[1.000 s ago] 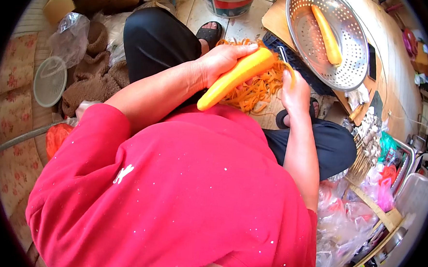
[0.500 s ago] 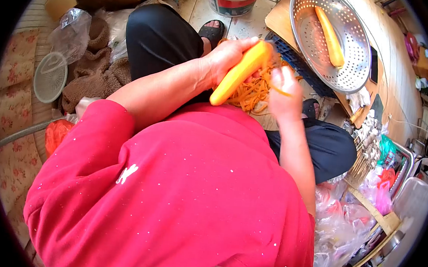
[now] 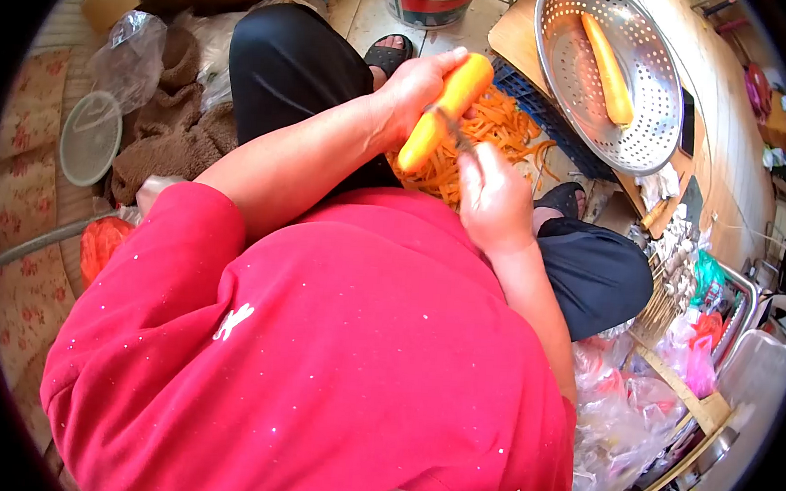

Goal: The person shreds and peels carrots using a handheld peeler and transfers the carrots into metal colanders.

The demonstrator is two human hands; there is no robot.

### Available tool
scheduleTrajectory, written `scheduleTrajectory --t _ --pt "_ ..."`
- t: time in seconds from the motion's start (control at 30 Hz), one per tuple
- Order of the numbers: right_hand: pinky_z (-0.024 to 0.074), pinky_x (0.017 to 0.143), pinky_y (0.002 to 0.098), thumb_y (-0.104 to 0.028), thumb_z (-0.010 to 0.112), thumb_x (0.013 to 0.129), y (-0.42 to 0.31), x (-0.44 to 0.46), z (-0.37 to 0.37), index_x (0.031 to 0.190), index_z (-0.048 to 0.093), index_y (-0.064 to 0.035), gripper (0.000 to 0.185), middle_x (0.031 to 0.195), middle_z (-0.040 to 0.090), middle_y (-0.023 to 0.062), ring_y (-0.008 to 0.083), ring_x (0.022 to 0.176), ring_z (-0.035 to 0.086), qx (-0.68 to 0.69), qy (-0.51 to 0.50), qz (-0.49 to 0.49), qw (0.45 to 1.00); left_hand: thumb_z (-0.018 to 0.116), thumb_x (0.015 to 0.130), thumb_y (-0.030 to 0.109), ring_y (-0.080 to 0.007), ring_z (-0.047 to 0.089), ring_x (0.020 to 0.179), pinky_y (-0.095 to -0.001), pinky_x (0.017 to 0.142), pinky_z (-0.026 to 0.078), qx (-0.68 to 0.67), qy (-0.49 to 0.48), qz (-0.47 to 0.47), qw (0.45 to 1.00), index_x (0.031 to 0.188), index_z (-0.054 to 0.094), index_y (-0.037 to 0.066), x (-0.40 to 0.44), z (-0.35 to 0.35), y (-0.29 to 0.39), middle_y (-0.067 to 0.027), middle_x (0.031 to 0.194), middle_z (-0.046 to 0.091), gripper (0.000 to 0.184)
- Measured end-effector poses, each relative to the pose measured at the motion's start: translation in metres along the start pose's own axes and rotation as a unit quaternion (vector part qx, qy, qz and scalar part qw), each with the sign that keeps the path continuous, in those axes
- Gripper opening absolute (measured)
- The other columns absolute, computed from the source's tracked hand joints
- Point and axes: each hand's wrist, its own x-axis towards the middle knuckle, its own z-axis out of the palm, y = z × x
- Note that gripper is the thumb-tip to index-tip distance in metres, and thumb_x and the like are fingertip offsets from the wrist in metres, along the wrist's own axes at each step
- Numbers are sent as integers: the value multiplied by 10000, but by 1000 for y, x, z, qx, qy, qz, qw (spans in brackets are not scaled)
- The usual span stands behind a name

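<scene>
My left hand (image 3: 412,94) is wrapped round a peeled orange carrot (image 3: 463,82), which slants from upper right to lower left. In my right hand (image 3: 495,197) is a peeler (image 3: 459,137), its handle mostly hidden by my fingers. The peeler's head lies across the lower half of the carrot and touches it. Beneath both hands is a heap of orange carrot peelings (image 3: 510,123); whatever holds the heap is hidden.
A steel colander (image 3: 549,63) with another carrot (image 3: 608,70) in it stands on a wooden board (image 3: 511,31) at upper right. Beside it lies a dark phone (image 3: 687,123). A bucket (image 3: 428,5) is at the top, plastic bags (image 3: 624,418) lower right, a brown cloth (image 3: 171,149) left.
My right hand has moved left and down, bringing the peeler onto the carrot. The carrot has shifted slightly up in my left hand's grip, and more of the peelings show.
</scene>
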Motion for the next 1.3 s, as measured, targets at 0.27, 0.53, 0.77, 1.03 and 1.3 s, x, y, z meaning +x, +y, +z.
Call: scheduleTrajectory --t 0.27,0.53,0.77,1.03,1.3 --pt "453 644 400 -247 492 955 63 31 -20 925 576 -17 247 752 600 220 365 732 608 -75 56 206 974 389 979 441 -242 649 638 -300 451 516 1 -138 -57 989 1148 574 31 -20 -4 -4 -149 888 656 481" --pt "463 594 466 -213 566 902 -10 -8 -2 838 526 -53 176 712 581 202 411 693 596 41 -39 -29 998 436 966 432 -229 620 669 -336 507 537 -58 35 6 998 1109 566 35 4 -3 6 -123 884 635 441" --pt "462 613 433 -234 497 945 54 29 -12 877 559 -18 235 736 604 219 401 678 594 -68 59 115 989 474 960 431 -220 598 598 -337 483 513 21 -113 -40 993 1048 586 -1 -20 0 -9 -128 795 613 454" --pt "466 601 447 -190 541 892 9 7 -15 842 529 -32 166 728 603 196 400 705 609 7 -18 100 995 393 981 425 -233 638 644 -342 518 555 -33 -19 -9 999 1074 584 17 -3 -6 2 -127 848 649 460" --pt "479 631 407 -146 479 915 33 14 -10 937 574 -48 138 782 631 176 366 750 632 13 49 78 996 488 953 438 -193 613 608 -333 522 504 38 -45 -27 998 1036 604 36 -23 10 -2 -99 784 635 427"
